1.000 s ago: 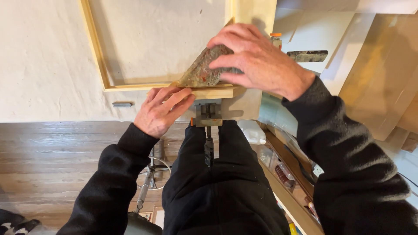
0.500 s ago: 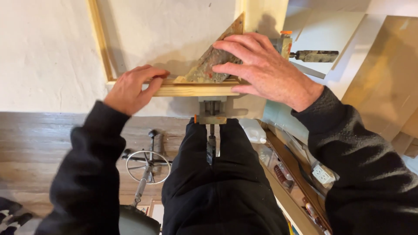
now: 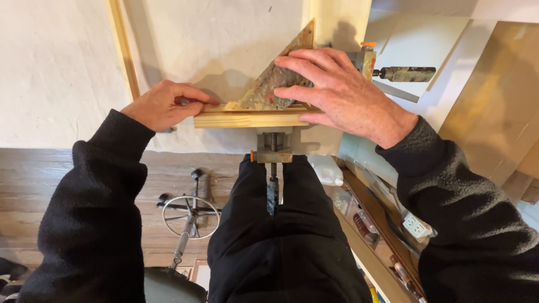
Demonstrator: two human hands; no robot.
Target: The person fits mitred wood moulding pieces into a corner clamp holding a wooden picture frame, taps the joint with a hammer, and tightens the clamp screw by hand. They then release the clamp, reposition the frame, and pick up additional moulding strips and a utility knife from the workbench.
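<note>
Pale wooden strips form the corner of a light timber frame [image 3: 250,118] lying on a white surface [image 3: 50,62], with one rail running across just in front of the person and another rail going away along the right. A worn, mottled brown triangular corner block [image 3: 269,87] sits inside that corner, its long edge slanting from the near rail up to the far right rail. The right hand [image 3: 337,92] lies flat over the block with fingers spread, fingertips pressing on its top face and the thumb reaching down to the near rail. The left hand [image 3: 163,106] rests at the left end of the near rail, fingers curled together and touching the wood; whether it pinches anything small there cannot be told. A metal screw clamp [image 3: 273,154] grips the near rail from below, its handle hanging down over the person's dark trousers. A second clamp with a dark handle [image 3: 404,73] sticks out to the right beyond the right hand. Below the surface edge, a wooden floor [image 3: 33,185] carries a round metal wheel-shaped stand [image 3: 188,213].
</note>
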